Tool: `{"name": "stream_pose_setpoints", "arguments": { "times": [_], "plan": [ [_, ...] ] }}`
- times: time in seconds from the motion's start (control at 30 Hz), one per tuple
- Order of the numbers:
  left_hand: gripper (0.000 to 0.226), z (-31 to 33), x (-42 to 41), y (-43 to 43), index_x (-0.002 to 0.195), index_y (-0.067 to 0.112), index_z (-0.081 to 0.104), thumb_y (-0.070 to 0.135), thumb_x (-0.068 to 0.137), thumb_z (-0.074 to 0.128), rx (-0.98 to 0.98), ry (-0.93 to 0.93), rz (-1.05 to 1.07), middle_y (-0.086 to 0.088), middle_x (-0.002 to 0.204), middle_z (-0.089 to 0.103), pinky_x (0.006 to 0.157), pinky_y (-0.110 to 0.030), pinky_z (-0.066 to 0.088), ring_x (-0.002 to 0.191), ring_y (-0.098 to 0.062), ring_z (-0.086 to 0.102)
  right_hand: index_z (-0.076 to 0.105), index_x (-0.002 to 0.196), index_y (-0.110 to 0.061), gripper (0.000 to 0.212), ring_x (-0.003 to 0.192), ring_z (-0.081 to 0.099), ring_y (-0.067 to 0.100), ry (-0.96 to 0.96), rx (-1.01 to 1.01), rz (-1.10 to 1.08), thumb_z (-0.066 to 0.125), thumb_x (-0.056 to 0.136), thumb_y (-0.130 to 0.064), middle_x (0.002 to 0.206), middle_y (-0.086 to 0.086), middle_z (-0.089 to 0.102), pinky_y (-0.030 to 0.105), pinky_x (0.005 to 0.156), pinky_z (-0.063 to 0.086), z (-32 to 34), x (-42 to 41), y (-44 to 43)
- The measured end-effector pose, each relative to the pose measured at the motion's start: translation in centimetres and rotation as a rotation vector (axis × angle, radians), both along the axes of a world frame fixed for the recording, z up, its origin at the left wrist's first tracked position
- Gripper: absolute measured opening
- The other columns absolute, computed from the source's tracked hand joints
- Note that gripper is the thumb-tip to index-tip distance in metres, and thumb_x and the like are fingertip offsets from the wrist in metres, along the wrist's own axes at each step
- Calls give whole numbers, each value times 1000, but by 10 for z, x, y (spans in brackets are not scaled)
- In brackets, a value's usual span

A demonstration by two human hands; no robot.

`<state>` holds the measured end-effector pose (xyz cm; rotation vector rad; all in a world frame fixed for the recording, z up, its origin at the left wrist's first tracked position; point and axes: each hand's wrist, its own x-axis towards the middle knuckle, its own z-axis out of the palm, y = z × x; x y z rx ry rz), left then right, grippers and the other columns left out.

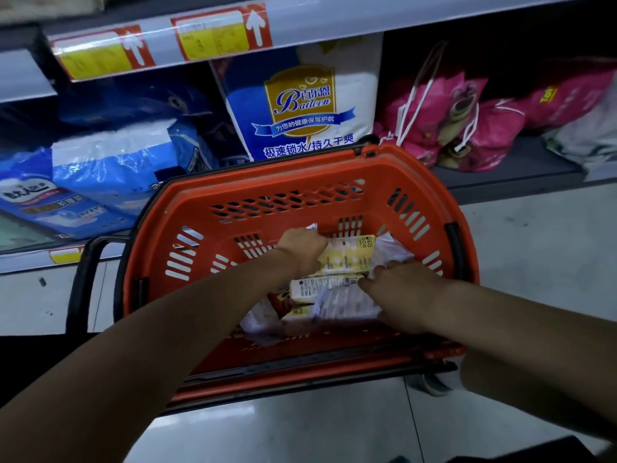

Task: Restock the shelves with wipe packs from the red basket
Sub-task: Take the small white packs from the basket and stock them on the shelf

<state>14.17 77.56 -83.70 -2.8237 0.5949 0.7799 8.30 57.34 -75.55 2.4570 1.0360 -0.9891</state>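
Head view: the red basket [300, 182] is standing on the pale floor [534, 245] directly in front of the lower shelf [500, 172], with its black handle [80, 279] lying folded down on the left side. Both bare forearms are reaching into the basket from the near side. The left hand [302, 243] is gripping the far-left end of a yellow wipe pack [347, 255], fingers curled over its edge; this pack is lying on top of the heap, toward the basket's far wall. The right hand [400, 289] is holding a pale wipe pack [347, 302] near the middle of the basket, fingers lying across its top and the thumb sitting under its near edge. A second yellow pack [317, 289] is lying between the two held packs, touching both. Further packs [293, 315] are lying beneath and to the left, on the basket floor; their count cannot be told. On the lower shelf, blue packs [100, 175] are lying stacked at the left, a white and blue bag [300, 105] is standing upright behind the basket's far rim, and pink drawstring bags [434, 121] are lying at the right. Red and yellow price labels [213, 36] are showing along the front edge of the shelf above; their print is blurred.
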Motion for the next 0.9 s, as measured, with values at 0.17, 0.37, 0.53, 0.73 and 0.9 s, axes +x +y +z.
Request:
{"name": "stream_pose_setpoints", "arguments": {
  "times": [0.17, 0.37, 0.53, 0.73, 0.9],
  "plan": [
    [36, 18, -10, 23, 58, 14, 48, 13, 87, 70, -94, 55, 178, -2, 59, 49, 54, -31, 42, 55, -21, 51, 38, 152, -17, 55, 126, 52, 34, 34, -2, -8, 54, 102, -35, 143, 14, 51, 40, 97, 45, 6, -3, 8],
    [21, 41, -28, 65, 62, 10, 62, 12, 81, 72, -92, 12, 273, -7, 65, 63, 58, -33, 53, 63, -27, 62, 44, 148, -18, 51, 127, 53, 32, 36, -13, -15, 56, 101, -36, 141, 12, 53, 40, 97, 46, 18, -5, 18],
    [37, 66, -44, 95, 55, 17, 53, 21, 82, 77, -193, -34, 373, 0, 59, 56, 58, -33, 46, 61, -20, 55, 43, 151, -19, 62, 133, 52, 30, 161, 119, -169, 57, 99, -49, 149, 9, 50, 39, 104, 48, 28, -3, 28],
    [32, 117, -58, 101, 58, 16, 60, 16, 84, 78, -365, -84, 365, -1, 65, 68, 55, -21, 41, 61, -12, 62, 50, 147, -19, 66, 130, 56, 26, 485, 431, -673, 50, 98, -64, 149, 9, 54, 40, 110, 47, 46, 0, 51],
    [32, 157, -67, 93, 59, 13, 64, 11, 86, 80, -689, -122, 413, 5, 58, 65, 53, -12, 40, 48, -4, 53, 35, 155, -24, 83, 95, 76, 36, 794, 671, -1283, 47, 92, -75, 119, 22, 70, 48, 89, 61, 58, 6, 65]
  ]
}}
